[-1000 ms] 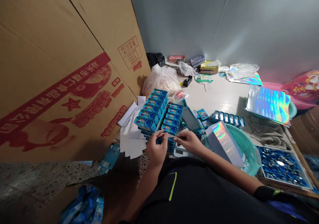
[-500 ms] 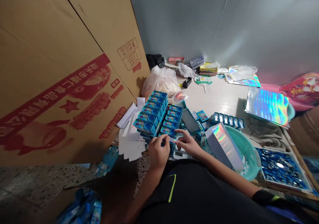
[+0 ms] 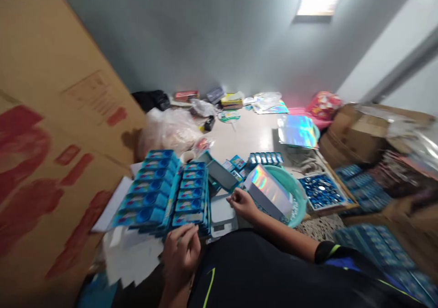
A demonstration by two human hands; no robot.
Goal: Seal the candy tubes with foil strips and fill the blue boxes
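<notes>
Surface: a pale tabletop (image 3: 249, 137) set against a grey wall, in a cluttered room. The reference point is the stack of blue boxes (image 3: 160, 194), small glossy cartons laid in two rows.

Left of the stack, a large printed cardboard carton (image 3: 51, 139) leans. Behind the stack lies a crumpled clear plastic bag (image 3: 169, 130). White paper sheets (image 3: 132, 253) spread under its near edge.

Right of the stack sits a flat white scale (image 3: 222, 214). Further right is a round teal basin (image 3: 296, 194) holding a rectangular holographic box (image 3: 268, 189). Beyond the basin is a shallow tray (image 3: 321, 191) filled with blue round pieces.

The left hand (image 3: 181, 255) rests at the stack's near edge with its fingers curled. Blur hides whether it pinches anything. The right hand (image 3: 241, 203) hovers just right of the scale, its fingertips gathered against the thumb.
</notes>
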